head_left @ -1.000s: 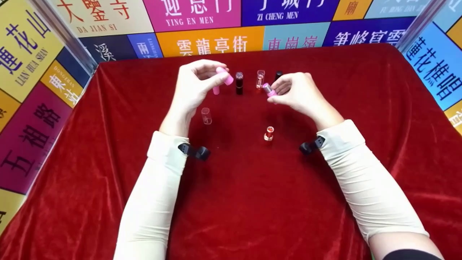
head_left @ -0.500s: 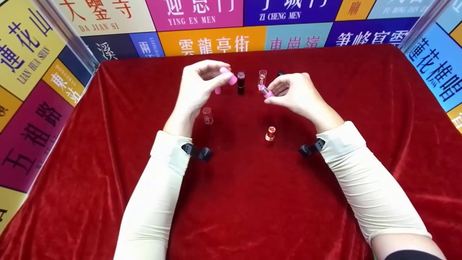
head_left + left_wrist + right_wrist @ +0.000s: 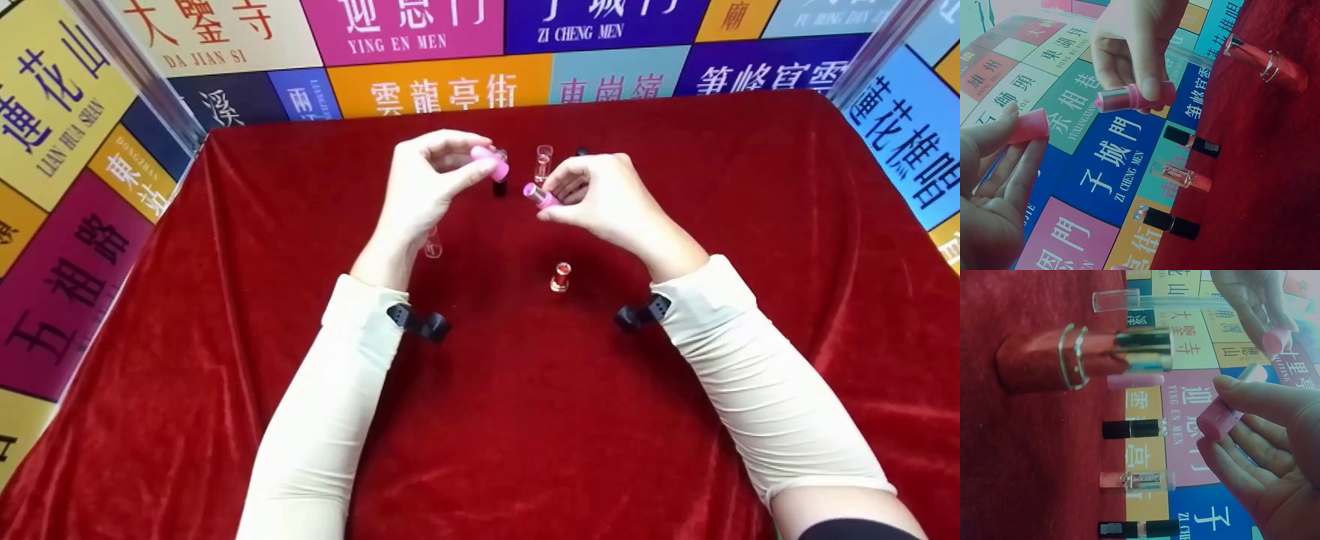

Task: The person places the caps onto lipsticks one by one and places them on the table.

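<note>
My left hand [image 3: 427, 184] pinches a pink lipstick cap [image 3: 491, 163] between thumb and fingers, above the far part of the table. Facing it, my right hand [image 3: 611, 191] holds a pink lipstick [image 3: 541, 196] by its base, with the silver tube tilted up toward the cap. A small gap separates the two. In the left wrist view, a pink tip shows at the end of the lipstick's silver tube [image 3: 1114, 100]. An uncapped red lipstick [image 3: 561, 277] stands nearer on the cloth, between the forearms. A clear cap [image 3: 433, 247] is partly hidden by my left wrist.
Behind the hands stand a black lipstick [image 3: 500, 187], a clear-capped one [image 3: 544, 159] and another black one [image 3: 582, 151]. The right wrist view also shows a slim pink tube [image 3: 1135, 381]. Red velvet cloth [image 3: 480, 420] covers the table; lettered panels [image 3: 435, 90] rise along its back.
My left hand has moved right with the cap, and my right hand slightly left with the lipstick, narrowing the gap. The lipstick's silver end has swung toward the left. My left hand now hides the slim pink tube.
</note>
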Tool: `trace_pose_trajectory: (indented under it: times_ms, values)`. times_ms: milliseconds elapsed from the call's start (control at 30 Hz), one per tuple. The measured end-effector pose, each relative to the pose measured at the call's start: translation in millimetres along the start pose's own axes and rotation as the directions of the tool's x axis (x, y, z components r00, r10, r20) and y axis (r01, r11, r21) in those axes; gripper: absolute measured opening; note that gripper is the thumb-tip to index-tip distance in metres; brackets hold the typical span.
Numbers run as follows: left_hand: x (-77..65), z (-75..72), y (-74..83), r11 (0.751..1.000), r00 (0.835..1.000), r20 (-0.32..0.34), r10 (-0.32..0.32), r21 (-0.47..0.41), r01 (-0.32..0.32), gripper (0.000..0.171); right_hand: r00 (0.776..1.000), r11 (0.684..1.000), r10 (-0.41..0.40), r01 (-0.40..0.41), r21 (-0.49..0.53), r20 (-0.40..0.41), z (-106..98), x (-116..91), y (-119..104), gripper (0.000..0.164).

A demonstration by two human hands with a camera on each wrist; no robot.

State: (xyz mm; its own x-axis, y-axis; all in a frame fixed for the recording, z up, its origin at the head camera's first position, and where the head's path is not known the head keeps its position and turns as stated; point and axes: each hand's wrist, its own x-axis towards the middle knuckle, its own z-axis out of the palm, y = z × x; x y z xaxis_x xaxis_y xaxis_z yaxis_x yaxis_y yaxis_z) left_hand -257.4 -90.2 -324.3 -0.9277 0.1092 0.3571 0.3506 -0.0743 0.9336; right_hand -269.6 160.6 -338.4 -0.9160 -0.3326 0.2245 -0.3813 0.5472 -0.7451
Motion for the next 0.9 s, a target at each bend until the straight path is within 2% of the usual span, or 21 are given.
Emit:
trace_pose_trajectory:
  times_ms: [233, 433, 900]
  values:
    - [-2.0, 4.1, -3.2, 1.000, 1.000, 0.025, 0.013, 0.007, -0.013, 0.019, 1.000, 0.999, -0.024, 0.024, 0.030, -0.005, 1.7, -2.7, -7.4, 0.023]
    - [-3.8, 9.6, -7.4, 1.000, 0.999, 0.041, 0.000, -0.011, 0.001, 0.016, 0.999, 0.998, -0.043, 0.042, 0.043, 0.012, 1.1, -8.2, -10.1, 0.023]
    - [-5.1, 11.7, -3.7, 0.999, 0.998, 0.056, -0.032, 0.018, 0.031, 0.022, 0.999, 0.997, -0.048, 0.048, 0.056, -0.003, -0.3, -4.2, -15.2, 0.023]
